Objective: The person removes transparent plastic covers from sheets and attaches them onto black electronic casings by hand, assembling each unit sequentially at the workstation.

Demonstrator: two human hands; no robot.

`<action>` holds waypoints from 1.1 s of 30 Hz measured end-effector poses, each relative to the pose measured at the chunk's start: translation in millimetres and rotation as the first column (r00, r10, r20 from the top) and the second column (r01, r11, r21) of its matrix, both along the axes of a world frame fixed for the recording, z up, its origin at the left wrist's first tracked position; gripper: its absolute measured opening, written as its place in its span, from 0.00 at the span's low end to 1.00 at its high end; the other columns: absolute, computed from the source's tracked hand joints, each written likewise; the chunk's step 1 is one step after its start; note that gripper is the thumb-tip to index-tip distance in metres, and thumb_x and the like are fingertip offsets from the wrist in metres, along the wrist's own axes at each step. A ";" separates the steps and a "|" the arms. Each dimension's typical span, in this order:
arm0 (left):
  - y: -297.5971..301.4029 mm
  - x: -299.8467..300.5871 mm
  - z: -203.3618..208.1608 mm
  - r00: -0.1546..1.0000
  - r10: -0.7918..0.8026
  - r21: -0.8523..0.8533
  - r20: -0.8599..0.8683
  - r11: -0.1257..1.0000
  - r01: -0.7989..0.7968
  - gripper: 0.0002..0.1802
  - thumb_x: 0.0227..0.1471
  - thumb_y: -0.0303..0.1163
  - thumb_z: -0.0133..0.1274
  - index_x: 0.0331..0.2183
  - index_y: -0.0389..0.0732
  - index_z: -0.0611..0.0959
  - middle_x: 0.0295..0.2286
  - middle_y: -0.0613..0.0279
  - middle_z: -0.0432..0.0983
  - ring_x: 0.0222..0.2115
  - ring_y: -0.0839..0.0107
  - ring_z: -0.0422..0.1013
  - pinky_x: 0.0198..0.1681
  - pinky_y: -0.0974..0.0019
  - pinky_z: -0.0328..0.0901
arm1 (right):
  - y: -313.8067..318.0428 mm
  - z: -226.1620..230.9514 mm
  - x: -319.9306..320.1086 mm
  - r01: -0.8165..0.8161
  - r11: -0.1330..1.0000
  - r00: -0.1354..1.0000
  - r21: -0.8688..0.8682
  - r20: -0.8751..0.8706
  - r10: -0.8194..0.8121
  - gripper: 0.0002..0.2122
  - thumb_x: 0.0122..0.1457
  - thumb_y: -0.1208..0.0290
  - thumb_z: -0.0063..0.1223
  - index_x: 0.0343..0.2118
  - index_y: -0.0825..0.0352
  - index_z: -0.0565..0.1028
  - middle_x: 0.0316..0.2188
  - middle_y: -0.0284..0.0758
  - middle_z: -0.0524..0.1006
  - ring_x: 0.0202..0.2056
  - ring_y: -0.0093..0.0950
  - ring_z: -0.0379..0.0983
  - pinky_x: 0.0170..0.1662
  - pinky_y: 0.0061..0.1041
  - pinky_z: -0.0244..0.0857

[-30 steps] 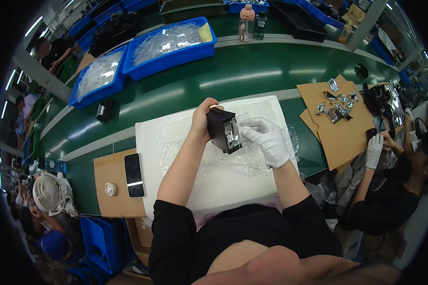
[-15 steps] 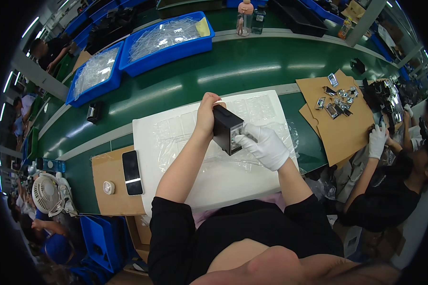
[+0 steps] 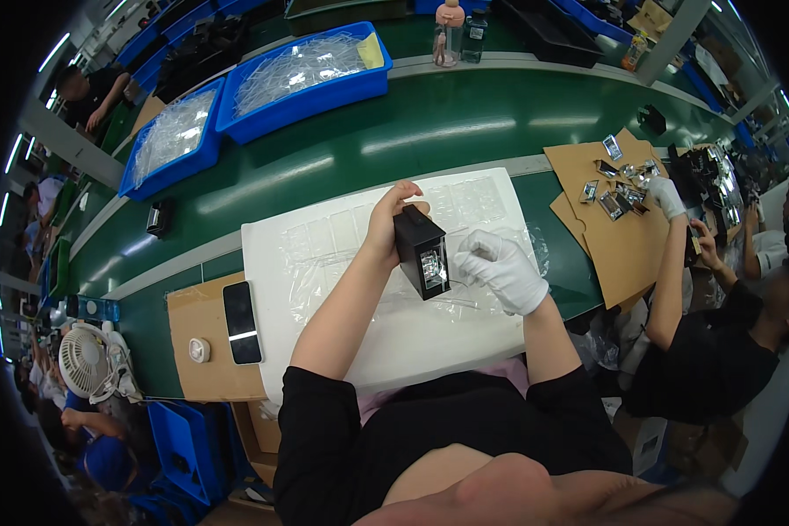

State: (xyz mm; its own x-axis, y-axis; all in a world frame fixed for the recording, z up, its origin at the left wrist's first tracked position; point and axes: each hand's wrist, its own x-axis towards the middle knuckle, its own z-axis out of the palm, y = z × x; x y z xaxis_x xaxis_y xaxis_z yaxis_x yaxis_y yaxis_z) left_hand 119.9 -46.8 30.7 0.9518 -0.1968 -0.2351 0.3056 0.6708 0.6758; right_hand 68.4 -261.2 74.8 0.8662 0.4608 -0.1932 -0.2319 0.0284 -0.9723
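Note:
My bare left hand (image 3: 386, 226) is closed round a black rectangular box (image 3: 416, 232), held tilted above a white padded sheet (image 3: 342, 352). The box's near end shows a shiny, glassy recess. Just right of that end is my right hand (image 3: 506, 276) in a white glove, its fingers curled together and apart from the box. What those fingers pinch, if anything, is too small to make out. Clear plastic film (image 3: 311, 285) lies in flat pieces on the sheet beneath both hands.
Blue trays (image 3: 302, 83) of clear strips stand at the back left. A phone (image 3: 242, 322) and round white item (image 3: 200, 350) rest on cardboard at left. A co-worker's gloved hand (image 3: 666, 198) is by small shiny parts (image 3: 612, 205) on cardboard at right. A fan (image 3: 85, 358) stands far left.
My right hand has drawn away from the box to the right. The box's end has turned more into view and dropped slightly. The co-worker's gloved hand has moved up to the shiny parts.

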 end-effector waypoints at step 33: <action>-38.9 -117.2 -32.2 0.471 -0.837 0.926 0.277 0.101 -0.365 0.22 0.61 0.38 0.49 0.56 0.45 0.76 0.34 0.59 0.83 0.30 0.58 0.79 0.32 0.59 0.71 | -36.8 -65.4 5.5 0.264 0.634 0.484 -0.727 0.668 0.565 0.20 0.56 0.70 0.52 0.53 0.61 0.74 0.54 0.35 0.73 0.53 0.37 0.71 0.55 0.32 0.67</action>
State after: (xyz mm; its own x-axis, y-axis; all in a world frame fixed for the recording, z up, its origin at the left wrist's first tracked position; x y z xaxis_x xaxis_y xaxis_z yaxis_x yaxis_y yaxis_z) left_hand 2.7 -85.7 -1.5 0.7092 -0.6905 0.1420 -0.6432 -0.5514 0.5312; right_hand 74.0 -298.0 9.3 0.7019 0.6796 0.2133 0.7065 -0.6265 -0.3292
